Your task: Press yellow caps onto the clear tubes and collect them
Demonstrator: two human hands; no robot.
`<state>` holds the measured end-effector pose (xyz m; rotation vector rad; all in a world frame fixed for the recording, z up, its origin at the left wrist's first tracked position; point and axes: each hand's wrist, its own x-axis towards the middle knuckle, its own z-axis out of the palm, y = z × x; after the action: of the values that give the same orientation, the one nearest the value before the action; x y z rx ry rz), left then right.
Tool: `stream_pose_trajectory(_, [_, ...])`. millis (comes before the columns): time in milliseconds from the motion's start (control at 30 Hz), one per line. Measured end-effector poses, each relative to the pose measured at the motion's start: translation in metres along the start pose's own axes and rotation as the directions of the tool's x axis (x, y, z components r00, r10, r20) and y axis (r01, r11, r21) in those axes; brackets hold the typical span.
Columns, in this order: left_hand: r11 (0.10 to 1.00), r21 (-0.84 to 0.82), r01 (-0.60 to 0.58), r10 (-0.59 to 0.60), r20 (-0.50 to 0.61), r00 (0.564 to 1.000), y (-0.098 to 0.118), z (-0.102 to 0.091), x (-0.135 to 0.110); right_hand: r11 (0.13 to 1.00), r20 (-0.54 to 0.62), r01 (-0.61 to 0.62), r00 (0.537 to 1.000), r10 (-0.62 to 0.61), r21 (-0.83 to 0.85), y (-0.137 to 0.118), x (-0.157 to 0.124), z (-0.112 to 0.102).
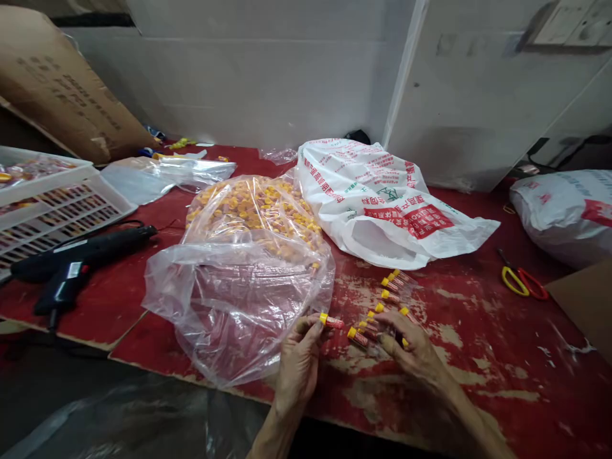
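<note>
Head view: the left hand (pixel 300 354) pinches a yellow-capped tube (pixel 333 322) just above the counter (pixel 482 325); a loose pinch could drop it. The right hand (pixel 415 341) curls its fingers over the loose tubes (pixel 391 297), though whether they grip any I cannot tell; a careless sweep could scatter them. Beyond, the slack clear bag (pixel 229 280) could spill if tugged.

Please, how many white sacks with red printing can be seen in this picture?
2. The first sack lies beyond the right hand; the second sack is at the picture's right edge, partly cut off. If others are behind them, I cannot see.
</note>
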<state>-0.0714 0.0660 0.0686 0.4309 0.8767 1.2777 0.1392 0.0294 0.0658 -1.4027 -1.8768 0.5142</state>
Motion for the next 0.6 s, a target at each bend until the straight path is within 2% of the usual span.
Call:
stream_pose_trajectory(100, [1.0,-0.011,0.002,-0.002,-0.019,1.0,-0.017,0.007,-0.013,0.999,-0.052,0.022,0.998,-0.02,0.041,-0.009,-0.022,0.008])
stream_pose_trajectory(333, [1.0,0.003,-0.021,0.021,0.001,1.0,-0.039,0.019,-0.031,0.999,-0.069,0.041,0.997,-0.038,0.036,-0.011,-0.038,0.005])
stream_pose_trajectory(500, [0.998,-0.003,0.06,-0.06,0.046,0.997,-0.051,0.029,-0.044,0.997,-0.15,0.004,0.989,0.008,0.076,-0.01,-0.051,0.012])
stream_pose_trajectory(600, [0.995,0.054,0.086,-0.088,0.04,0.995,-0.055,0.03,-0.047,0.996,-0.153,-0.005,0.988,0.019,0.092,-0.006,-0.057,0.015])
